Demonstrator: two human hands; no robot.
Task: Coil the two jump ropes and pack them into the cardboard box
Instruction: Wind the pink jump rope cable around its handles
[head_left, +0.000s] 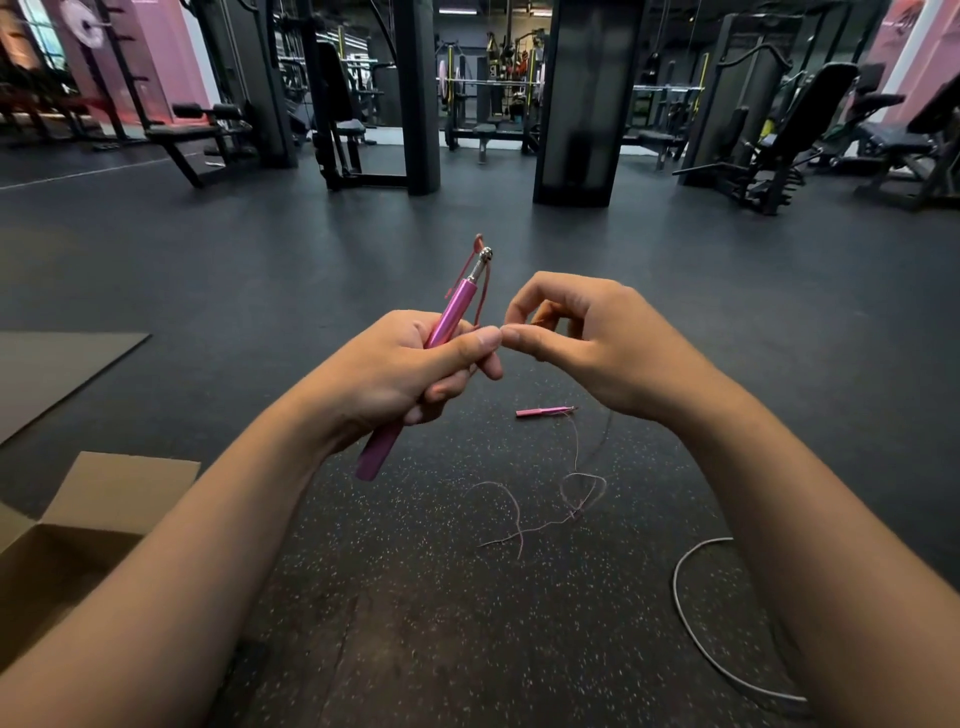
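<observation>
Item: pink jump rope. Your left hand (415, 364) is gripping one pink handle (441, 332) upright, metal tip at the top, with a short run of pink cord (480, 291) looping beside it. Your right hand (587, 343) is pinching that cord between thumb and forefinger, just beside your left thumb.

Item: second pink handle (543, 411), lying on the floor (519, 218) beyond your hands, its thin cord (571, 499) trailing towards you in loose crossed loops.

Item: white rope (696, 623), curving over the floor at lower right, uncoiled; its handles are not showing.

Item: cardboard box (104, 499), open, at lower left, near your left forearm.

Risks, as judged:
- The crossed loops on the floor are looking likely to pull into a knot if you are winding fast.
- The thin cord is liable to slip from so light a pinch, loosening any turns.
- The far handle is likely to drag and snag as you are drawing cord in.
</observation>
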